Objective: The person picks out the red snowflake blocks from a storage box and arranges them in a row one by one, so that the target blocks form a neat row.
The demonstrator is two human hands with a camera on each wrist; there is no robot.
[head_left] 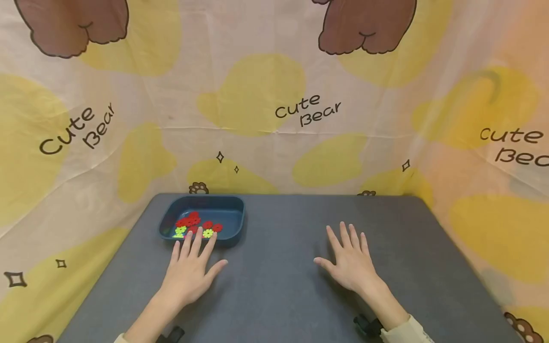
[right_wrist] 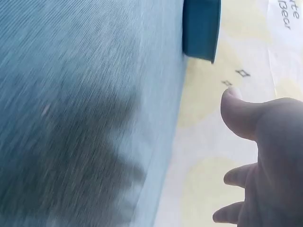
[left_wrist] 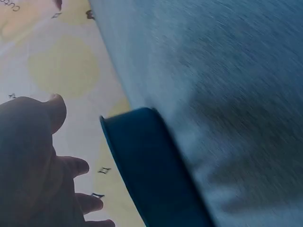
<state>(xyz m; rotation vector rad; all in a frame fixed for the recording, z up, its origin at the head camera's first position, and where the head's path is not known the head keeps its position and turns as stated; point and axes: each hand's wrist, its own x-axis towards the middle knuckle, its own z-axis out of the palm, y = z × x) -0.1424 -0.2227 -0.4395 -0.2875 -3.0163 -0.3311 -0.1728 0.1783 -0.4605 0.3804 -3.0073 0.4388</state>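
Note:
A dark blue rectangular tray [head_left: 233, 219] lies at the back left of the table. Inside it are several small flower-shaped pieces, red ones [head_left: 194, 219] and yellow-green ones [head_left: 208, 233], mostly toward its left and front. My left hand [head_left: 187, 276] hovers by the tray's front rim with fingers spread, its fingertips overlapping the rim in the head view and hiding part of the pieces; it holds nothing. Over the right half of the table, my right hand [head_left: 352, 267] is spread and holds nothing. Both wrist views show the tray's outer wall [left_wrist: 151, 170] beyond the thumb.
The grey table [head_left: 279, 286] has rounded back corners. A patterned cloth [head_left: 266, 95] with bears and lettering hangs behind it and along both sides. Dark straps [head_left: 368, 326] sit at the wrists.

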